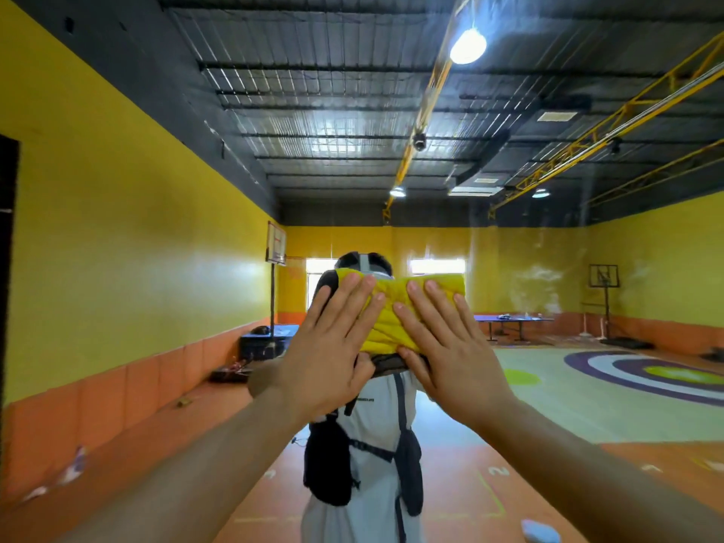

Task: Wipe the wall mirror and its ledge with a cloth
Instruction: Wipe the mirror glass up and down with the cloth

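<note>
Two flat palms are pressed on a yellow cloth against the mirror, left hand and right hand side by side (fingers straight, spread, nothing pinched). Cloth is held under the fingers, thumbs at its bottom edge.

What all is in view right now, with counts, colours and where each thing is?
mirror: one, streaked glass, fills the view, reflects a yellow-walled hall
cloth: one, yellow, flat against the mirror, centre
basketball hoops: two, on dark stands, reflected left and right
table: one, blue, reflected by the far wall, right
ceiling lamps: three lit, white, reflected overhead
reflected person: one, white shirt, black straps, behind the cloth
left hand: one, fingers straight, presses the cloth's left part
right hand: one, fingers straight, presses the cloth's right part
</note>
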The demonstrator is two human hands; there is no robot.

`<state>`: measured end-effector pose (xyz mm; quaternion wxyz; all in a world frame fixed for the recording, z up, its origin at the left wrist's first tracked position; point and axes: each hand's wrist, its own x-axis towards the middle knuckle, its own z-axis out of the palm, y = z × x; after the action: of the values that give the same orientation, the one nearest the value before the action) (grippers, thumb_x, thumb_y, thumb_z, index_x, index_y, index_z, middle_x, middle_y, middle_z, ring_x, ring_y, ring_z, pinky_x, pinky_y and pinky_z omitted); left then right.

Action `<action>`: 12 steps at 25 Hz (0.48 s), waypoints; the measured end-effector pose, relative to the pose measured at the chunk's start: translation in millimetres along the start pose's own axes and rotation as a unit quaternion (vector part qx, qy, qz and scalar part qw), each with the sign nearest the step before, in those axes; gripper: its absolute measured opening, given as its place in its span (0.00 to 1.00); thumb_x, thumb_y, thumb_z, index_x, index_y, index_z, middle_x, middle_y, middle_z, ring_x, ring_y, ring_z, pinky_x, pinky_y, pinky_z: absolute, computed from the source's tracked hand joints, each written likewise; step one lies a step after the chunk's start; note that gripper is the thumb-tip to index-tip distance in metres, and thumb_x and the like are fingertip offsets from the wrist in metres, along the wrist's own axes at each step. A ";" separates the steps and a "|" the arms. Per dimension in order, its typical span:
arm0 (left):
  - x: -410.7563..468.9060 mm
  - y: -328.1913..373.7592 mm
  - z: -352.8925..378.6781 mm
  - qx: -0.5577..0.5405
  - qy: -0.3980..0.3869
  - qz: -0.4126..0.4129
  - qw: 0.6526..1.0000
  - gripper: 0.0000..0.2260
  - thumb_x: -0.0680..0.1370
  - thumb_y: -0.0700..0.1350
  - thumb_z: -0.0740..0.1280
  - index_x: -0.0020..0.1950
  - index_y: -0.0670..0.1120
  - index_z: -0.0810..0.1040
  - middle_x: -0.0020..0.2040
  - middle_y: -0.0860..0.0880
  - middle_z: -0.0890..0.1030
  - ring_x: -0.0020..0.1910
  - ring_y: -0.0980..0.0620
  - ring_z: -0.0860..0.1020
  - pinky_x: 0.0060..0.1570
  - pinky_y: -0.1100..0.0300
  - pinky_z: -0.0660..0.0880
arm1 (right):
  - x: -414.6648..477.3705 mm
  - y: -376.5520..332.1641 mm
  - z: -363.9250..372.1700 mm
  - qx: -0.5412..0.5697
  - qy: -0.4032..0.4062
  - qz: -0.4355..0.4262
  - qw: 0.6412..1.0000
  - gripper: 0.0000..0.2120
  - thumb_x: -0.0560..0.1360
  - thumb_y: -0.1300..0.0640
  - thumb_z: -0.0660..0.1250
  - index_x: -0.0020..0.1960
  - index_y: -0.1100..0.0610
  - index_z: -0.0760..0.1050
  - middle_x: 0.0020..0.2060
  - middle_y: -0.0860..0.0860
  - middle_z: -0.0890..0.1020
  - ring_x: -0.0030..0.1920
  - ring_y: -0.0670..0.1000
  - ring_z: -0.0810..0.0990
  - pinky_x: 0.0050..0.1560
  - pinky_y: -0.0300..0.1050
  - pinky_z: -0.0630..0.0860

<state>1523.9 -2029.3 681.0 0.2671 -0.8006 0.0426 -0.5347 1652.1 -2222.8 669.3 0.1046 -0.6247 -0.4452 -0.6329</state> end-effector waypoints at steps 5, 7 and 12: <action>-66.9 37.3 14.4 -0.027 -0.029 -0.003 0.999 0.37 0.75 0.50 0.65 0.83 0.44 0.58 0.84 0.44 0.53 0.83 0.43 0.52 0.79 0.40 0.54 | -67.6 -40.2 5.5 0.005 -0.040 0.015 0.999 0.27 0.85 0.43 0.56 0.81 0.54 0.62 0.81 0.54 0.59 0.81 0.58 0.57 0.75 0.66 0.65; -92.7 50.9 24.4 -0.038 -0.023 -0.004 0.999 0.36 0.78 0.55 0.66 0.82 0.44 0.60 0.84 0.44 0.55 0.83 0.43 0.54 0.78 0.40 0.56 | -94.2 -53.7 10.0 0.007 -0.053 0.014 0.998 0.28 0.85 0.43 0.58 0.81 0.54 0.62 0.81 0.54 0.59 0.81 0.58 0.57 0.73 0.66 0.65; -157.3 87.9 52.1 -0.005 -0.025 -0.001 1.000 0.35 0.82 0.65 0.59 0.82 0.44 0.61 0.83 0.43 0.57 0.82 0.42 0.56 0.77 0.40 0.57 | -164.3 -87.1 23.5 0.016 -0.059 0.017 0.998 0.31 0.83 0.40 0.61 0.80 0.55 0.64 0.81 0.56 0.61 0.81 0.60 0.58 0.77 0.66 0.59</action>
<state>1522.1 -2028.7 493.4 0.2639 -0.8148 0.0381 -0.5147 1641.0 -2225.5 482.2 0.0989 -0.6671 -0.4499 -0.5855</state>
